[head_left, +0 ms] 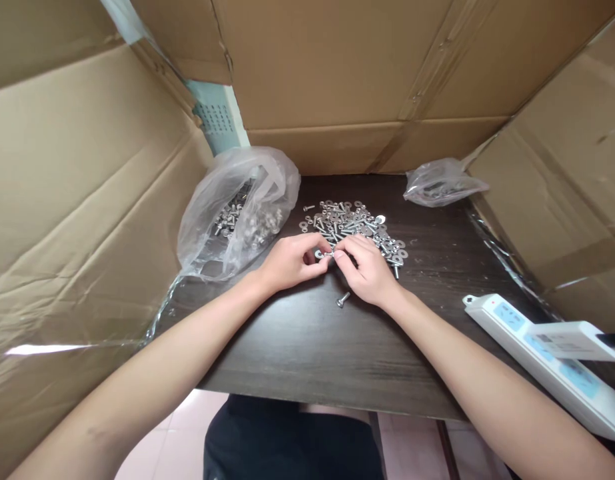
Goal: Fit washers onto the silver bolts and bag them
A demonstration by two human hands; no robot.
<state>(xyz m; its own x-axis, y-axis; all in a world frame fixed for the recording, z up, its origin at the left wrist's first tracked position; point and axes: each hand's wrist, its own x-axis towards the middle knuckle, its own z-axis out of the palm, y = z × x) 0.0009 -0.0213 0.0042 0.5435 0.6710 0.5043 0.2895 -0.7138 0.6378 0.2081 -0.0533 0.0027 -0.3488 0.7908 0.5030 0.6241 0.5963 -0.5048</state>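
Between my two hands, just in front of a loose pile of bolts, nuts and washers [354,223], is a small silver bolt [328,254]. My left hand [297,261] pinches its left end with thumb and forefinger, where a washer or nut seems to sit. The fingertips of my right hand [364,268] close on the other end. Part of the bolt is covered by the fingers. Nearer to me, a bolt with a fitted head end [342,300] lies alone on the dark table [297,347].
A clear plastic bag [197,220] of bolts stands open at the left. Another small plastic bag [440,183] lies at the back right. A white power strip [507,333] with a plugged-in adapter [570,339] is at the right. Cardboard walls [327,73] surround the table.
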